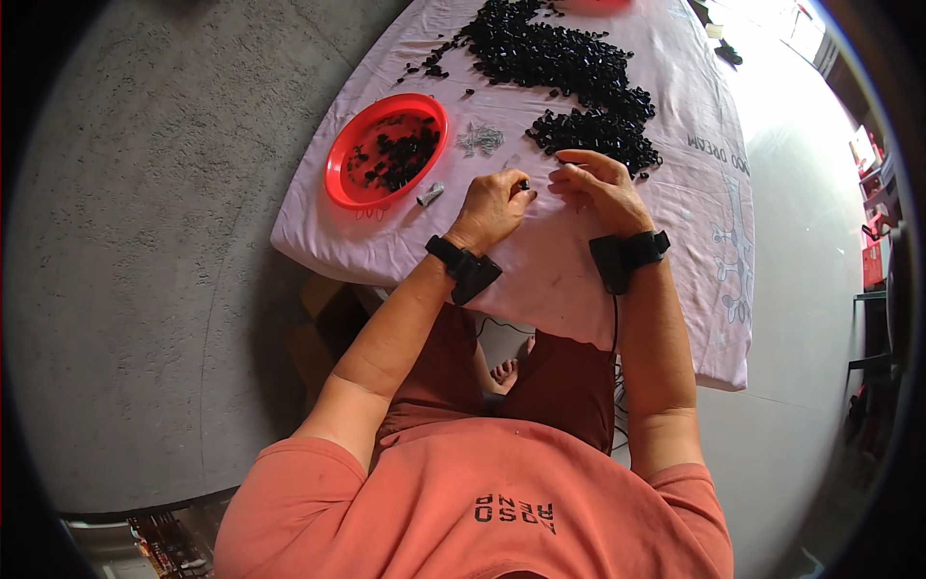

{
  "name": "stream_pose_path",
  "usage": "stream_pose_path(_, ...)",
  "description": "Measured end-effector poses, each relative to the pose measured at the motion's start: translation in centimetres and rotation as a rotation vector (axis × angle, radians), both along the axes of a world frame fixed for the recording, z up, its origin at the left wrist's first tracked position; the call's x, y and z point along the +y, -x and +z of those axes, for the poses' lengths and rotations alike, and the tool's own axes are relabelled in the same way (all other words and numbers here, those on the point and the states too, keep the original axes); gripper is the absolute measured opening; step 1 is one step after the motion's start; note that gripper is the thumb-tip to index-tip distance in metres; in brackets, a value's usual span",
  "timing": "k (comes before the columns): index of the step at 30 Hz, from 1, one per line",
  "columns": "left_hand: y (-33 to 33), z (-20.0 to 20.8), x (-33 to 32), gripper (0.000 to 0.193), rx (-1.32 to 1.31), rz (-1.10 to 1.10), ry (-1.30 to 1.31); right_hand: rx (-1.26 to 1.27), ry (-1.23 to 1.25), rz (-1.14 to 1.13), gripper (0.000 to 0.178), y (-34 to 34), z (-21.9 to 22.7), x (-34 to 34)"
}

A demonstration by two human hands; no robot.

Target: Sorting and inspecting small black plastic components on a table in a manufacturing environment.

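Observation:
My left hand (490, 209) is closed in a pinch around a small black piece (524, 185), held over the near part of the cloth-covered table. Just to its right, my right hand (608, 188) has its fingers apart and bent toward the left one; no object shows between them. A large spread of small black pieces (569, 68) lies beyond my hands, its nearest edge close to my right fingertips. Left of my left hand lies a small grey cylinder (430, 194). Farther off sits a little pile of thin, shiny metal bits (479, 139), too small to name.
A red basin (336, 183) with black pieces in it stands at the table's left side. Part of another red container (598, 4) shows at the far edge. The pink cloth (675, 318) hangs over the table edge. A cable (615, 328) runs down from my right wrist strap.

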State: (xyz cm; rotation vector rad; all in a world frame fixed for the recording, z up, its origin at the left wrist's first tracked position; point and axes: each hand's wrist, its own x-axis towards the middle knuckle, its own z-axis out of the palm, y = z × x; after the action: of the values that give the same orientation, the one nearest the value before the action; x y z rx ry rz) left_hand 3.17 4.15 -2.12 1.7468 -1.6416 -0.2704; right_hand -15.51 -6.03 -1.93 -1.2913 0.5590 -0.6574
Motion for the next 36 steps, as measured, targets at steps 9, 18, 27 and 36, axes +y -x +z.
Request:
stream_pose_path(9,-0.5,0.0,0.2,0.020,0.049,0.014,-0.018,-0.094,-0.036,-0.151,0.035,0.3,-1.3,-1.0)
stream_pose_path(18,-10.8,0.7,1.5,0.022,-0.119,0.427,0.131,-0.119,-0.036,-0.225,0.037,-0.1,-0.7,-0.8)
stream_pose_path(27,-6.1,1.3,-1.0,0.008,-0.179,0.179,0.247,-0.215,-0.088,-0.346,0.035,-0.2,-1.5,-1.4)
stream_pose_path(36,1.5,-0.3,-4.2,0.011,-0.055,-0.095,0.025,-0.221,-0.060,-0.409,0.032,-0.4,-1.9,-1.7)
